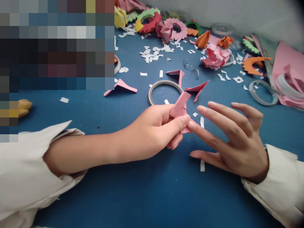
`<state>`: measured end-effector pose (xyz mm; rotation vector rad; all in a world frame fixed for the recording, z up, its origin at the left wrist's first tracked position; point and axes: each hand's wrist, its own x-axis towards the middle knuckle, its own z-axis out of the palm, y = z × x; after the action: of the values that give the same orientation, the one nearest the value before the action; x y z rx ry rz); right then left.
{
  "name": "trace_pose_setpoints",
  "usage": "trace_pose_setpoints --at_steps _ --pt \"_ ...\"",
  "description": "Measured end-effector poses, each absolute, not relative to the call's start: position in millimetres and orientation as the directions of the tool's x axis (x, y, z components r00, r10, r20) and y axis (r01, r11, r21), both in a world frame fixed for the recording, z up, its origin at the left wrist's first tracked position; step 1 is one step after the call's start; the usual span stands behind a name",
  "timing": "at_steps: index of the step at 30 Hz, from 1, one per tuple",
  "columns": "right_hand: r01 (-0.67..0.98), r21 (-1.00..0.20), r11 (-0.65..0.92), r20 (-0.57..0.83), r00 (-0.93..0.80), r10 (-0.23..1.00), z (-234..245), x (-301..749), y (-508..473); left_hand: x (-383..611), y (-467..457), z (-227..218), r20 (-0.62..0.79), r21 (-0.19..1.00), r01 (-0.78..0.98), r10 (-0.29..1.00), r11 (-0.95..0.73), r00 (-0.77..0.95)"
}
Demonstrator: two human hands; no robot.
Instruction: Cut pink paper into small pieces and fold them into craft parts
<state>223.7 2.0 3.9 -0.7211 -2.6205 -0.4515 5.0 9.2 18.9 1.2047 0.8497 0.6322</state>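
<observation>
My left hand (163, 126) pinches a folded piece of pink paper (180, 106) between thumb and fingers, above the blue table. Its lower part is partly hidden by the thumb. My right hand (235, 139) is open with fingers spread, and the index fingertip is at the paper's right edge, beside my left thumb. Just behind the held piece lies a roll of tape (150, 95). Two more folded pink strips, one standing angled (180, 77) and one pointed (198, 90), rest near the roll. Another bent pink strip (120, 85) lies farther left.
White paper scraps (152, 53) are strewn over the blue table (133, 196). Along the back sit folded paper rings, a crumpled pink paper flower (216, 56) and an orange paper piece (253, 65). Another tape roll (263, 93) and pink sheets (288, 60) lie at right.
</observation>
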Motion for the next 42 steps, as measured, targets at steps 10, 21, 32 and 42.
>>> trace_pose_setpoints --at_steps 10,21,32,42 --pt "0.560 0.189 0.807 0.416 -0.790 0.451 1.6 221.8 2.6 6.1 8.3 18.9 -0.190 0.981 0.067 0.816 0.184 0.546" --pt "0.557 0.171 0.813 0.412 -0.790 0.455 3.0 222.5 1.8 7.2 6.4 18.5 -0.212 0.976 0.075 0.827 0.204 0.520" --pt "0.556 0.159 0.816 0.416 -0.787 0.456 2.0 222.3 3.4 4.1 10.0 21.4 -0.187 0.972 -0.003 0.780 0.235 0.597" --pt "0.545 0.133 0.828 0.400 -0.794 0.458 1.8 223.4 4.2 -1.6 13.9 18.2 -0.188 0.925 -0.133 0.732 0.357 0.655"
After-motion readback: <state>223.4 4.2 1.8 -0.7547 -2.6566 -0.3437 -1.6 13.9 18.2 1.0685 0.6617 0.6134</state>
